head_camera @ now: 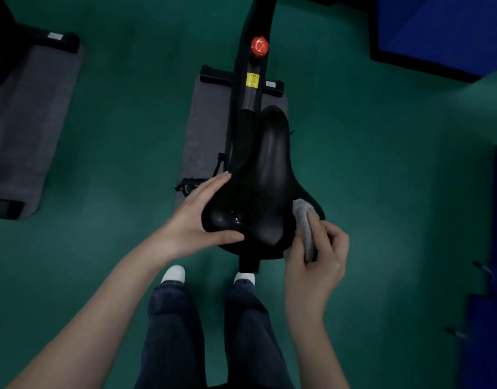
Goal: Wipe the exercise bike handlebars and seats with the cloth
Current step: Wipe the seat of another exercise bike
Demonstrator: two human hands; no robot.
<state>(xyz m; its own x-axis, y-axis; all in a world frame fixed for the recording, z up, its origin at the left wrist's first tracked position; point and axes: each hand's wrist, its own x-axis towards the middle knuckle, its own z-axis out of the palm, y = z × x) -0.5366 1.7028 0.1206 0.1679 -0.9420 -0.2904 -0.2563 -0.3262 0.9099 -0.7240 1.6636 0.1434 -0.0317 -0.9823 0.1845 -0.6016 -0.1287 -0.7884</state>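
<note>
A black exercise bike seat (265,175) fills the middle of the view, its narrow nose pointing away from me. My left hand (198,217) grips the seat's wide left rear edge, with the fingers along its side and the thumb across the back. My right hand (317,259) holds a folded grey cloth (305,226) and presses it against the seat's right rear edge. The bike's black frame (254,60) runs away from the seat and carries a red knob (259,46) and a yellow label (252,80). No handlebars are in view.
The bike stands on a grey mat (204,130) on a green floor (382,164). A second grey mat (25,130) with another machine's black base lies at the left. Blue panels (443,32) border the right side. My legs and white shoes (173,273) are below the seat.
</note>
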